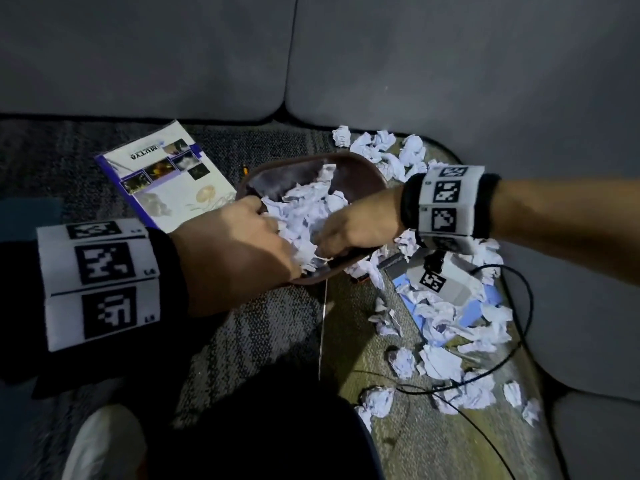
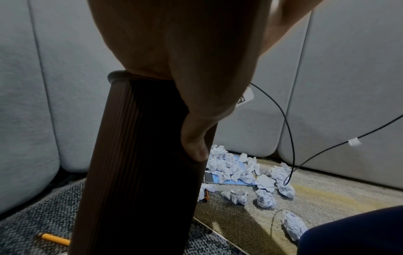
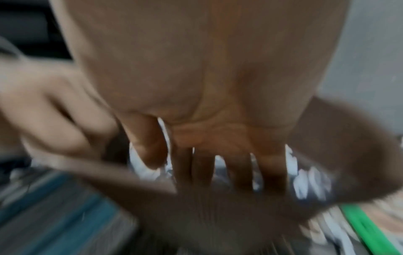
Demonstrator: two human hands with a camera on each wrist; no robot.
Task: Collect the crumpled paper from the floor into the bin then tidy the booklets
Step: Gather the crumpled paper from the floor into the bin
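A brown ribbed bin (image 1: 356, 174) stands tilted on the carpet, heaped with crumpled paper (image 1: 304, 209). My left hand (image 1: 239, 251) grips its near left rim, and in the left wrist view the thumb (image 2: 196, 138) lies on the bin's outer wall (image 2: 135, 172). My right hand (image 1: 349, 230) reaches into the bin from the right. Its spread, straight fingers (image 3: 229, 169) press on the paper inside. More crumpled paper (image 1: 446, 323) litters the floor to the right. A white and purple booklet (image 1: 166, 174) lies left of the bin. A blue booklet (image 1: 491, 299) lies under the loose paper.
Grey sofa cushions (image 1: 450, 64) wall in the far and right sides. A black cable (image 1: 519, 323) loops over the paper on the floor. A yellow pencil (image 2: 54, 239) and an orange pen (image 2: 206, 195) lie on the carpet. My shoe (image 1: 104, 445) is at the bottom left.
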